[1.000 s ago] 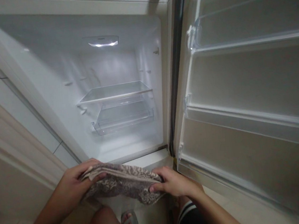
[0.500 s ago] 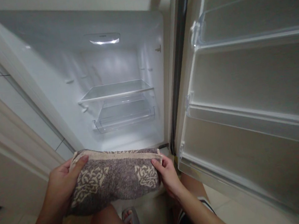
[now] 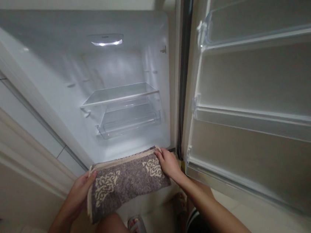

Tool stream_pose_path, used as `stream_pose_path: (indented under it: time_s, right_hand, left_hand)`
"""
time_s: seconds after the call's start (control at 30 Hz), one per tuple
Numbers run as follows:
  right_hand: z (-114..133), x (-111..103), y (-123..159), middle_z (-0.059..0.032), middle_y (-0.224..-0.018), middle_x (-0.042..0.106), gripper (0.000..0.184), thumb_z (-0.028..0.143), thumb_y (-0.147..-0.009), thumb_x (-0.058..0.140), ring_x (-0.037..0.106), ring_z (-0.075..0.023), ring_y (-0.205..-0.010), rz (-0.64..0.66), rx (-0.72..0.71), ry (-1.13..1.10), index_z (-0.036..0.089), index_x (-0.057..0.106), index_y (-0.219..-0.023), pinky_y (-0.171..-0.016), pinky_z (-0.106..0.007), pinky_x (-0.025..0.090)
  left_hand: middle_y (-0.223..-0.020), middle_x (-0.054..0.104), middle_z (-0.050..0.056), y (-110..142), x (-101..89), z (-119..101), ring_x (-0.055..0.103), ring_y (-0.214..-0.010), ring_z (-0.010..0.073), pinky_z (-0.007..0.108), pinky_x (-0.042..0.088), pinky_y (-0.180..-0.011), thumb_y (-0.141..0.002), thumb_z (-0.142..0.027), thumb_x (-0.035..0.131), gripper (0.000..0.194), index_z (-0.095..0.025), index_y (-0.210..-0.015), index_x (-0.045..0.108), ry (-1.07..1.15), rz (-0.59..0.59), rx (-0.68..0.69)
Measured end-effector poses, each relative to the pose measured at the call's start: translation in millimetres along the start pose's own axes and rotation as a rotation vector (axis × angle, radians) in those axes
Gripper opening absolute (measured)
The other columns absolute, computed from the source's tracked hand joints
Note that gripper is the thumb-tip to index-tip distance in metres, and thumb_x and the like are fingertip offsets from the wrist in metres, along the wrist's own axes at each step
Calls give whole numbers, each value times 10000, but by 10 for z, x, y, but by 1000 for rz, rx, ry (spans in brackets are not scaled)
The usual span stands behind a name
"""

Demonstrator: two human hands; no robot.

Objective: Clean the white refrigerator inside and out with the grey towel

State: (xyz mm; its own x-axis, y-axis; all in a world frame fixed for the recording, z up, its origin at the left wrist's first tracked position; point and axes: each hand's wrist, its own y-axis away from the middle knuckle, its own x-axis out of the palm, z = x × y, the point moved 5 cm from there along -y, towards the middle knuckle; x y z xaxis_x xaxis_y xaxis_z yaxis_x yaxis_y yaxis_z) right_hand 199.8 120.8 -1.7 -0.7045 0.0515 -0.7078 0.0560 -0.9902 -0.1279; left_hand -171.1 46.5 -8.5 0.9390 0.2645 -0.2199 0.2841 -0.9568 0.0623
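Observation:
A brown-grey towel (image 3: 133, 180) with cream scroll patterns and a cream border hangs folded between my two hands, just in front of the fridge opening. My left hand (image 3: 81, 189) pinches its upper left corner, thumb on the near side. At the upper right corner my right hand (image 3: 168, 163) grips it, slightly higher than the left. Behind the towel stands the lit fridge interior (image 3: 122, 68), with a glass shelf (image 3: 122, 93) and a clear plastic drawer (image 3: 130, 123) below it.
The fridge door (image 3: 259, 72) stands wide on the right, with clear door racks (image 3: 256, 120) on its inner face. White tiles (image 3: 29, 111) and a pale panel (image 3: 12, 154) border the left. My legs and a slippered foot (image 3: 138, 227) are below.
Both hands have shifted: the left moved right, and the right rose slightly. The towel tilts up toward the right now and hangs flatter.

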Motion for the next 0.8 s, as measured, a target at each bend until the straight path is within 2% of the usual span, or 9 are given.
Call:
stream_pose_path:
  time_s: [0.07,0.13,0.2,0.27,0.33,0.4,0.5,0.63,0.8]
  right_hand:
    - [31,47,-178,-135,-1031,797,336,429,-1139,521,751,-256,-957,-4,25,67,183,748,-1111,-822,-280,471]
    - [82,90,-373,-150,-1072,792,379,469,-1153,492,756,-270,-992,-25,46,125,188,737,-1219,-859,-306,496]
    - [122,122,-529,-166,-1222,769,417,462,-1165,457,747,-276,-1092,-59,54,160,188,673,-1394,-920,-329,521]
    - [115,149,-586,-177,-1417,695,473,417,-1165,460,709,-271,-1233,-87,45,181,190,548,-1571,-1009,-340,527]
    - [42,187,-529,-177,-1536,617,537,375,-1148,505,650,-270,-1356,-100,35,203,191,463,-1651,-1106,-342,505]
    - [-84,252,-399,-185,-1538,610,555,369,-1116,575,622,-289,-1397,-90,43,229,176,491,-1630,-1146,-353,492]
    - [-285,398,-221,-195,-1432,672,542,411,-1062,675,679,-314,-1308,-42,81,260,157,570,-1529,-1074,-360,529]
    - [-419,573,-196,-194,-1402,691,523,433,-1055,687,706,-317,-1278,-2,110,281,155,562,-1481,-1024,-351,533]
    - [-482,630,-268,-147,-1323,740,466,282,-1060,645,734,-250,-1239,25,99,300,174,499,-1490,-961,-275,518]
  left_hand:
    - [-853,836,99,-195,1,30,813,-850,308,366,670,-709,-766,-705,810,567,-196,-1015,776,-115,-21,61]
    - [-894,844,92,-415,-5,43,813,-886,304,367,668,-756,-837,-672,705,511,-211,-1051,763,-295,-150,127]
    - [-1013,850,121,-576,19,89,812,-943,306,395,661,-844,-891,-615,577,506,-201,-1137,732,-438,-288,153]
    - [-1130,834,168,-624,85,211,807,-1007,323,441,642,-933,-888,-581,513,531,-182,-1187,695,-506,-350,141]
    - [-1121,825,184,-557,178,404,801,-1015,345,476,624,-969,-858,-598,506,513,-195,-1120,683,-548,-340,116]
    - [-1022,826,170,-424,266,635,799,-961,360,492,621,-949,-826,-642,509,470,-233,-995,668,-590,-311,78]
    - [-1034,822,196,-260,358,937,790,-1013,399,515,607,-962,-763,-706,532,518,-243,-959,658,-636,-294,26]
    - [-1156,793,283,-274,399,1122,734,-1190,468,563,562,-1048,-738,-737,537,624,-199,-1023,675,-687,-309,-11]
    - [-1017,828,164,-405,358,1217,808,-968,321,406,624,-863,-913,-592,416,409,-247,-940,635,-665,-236,-43]
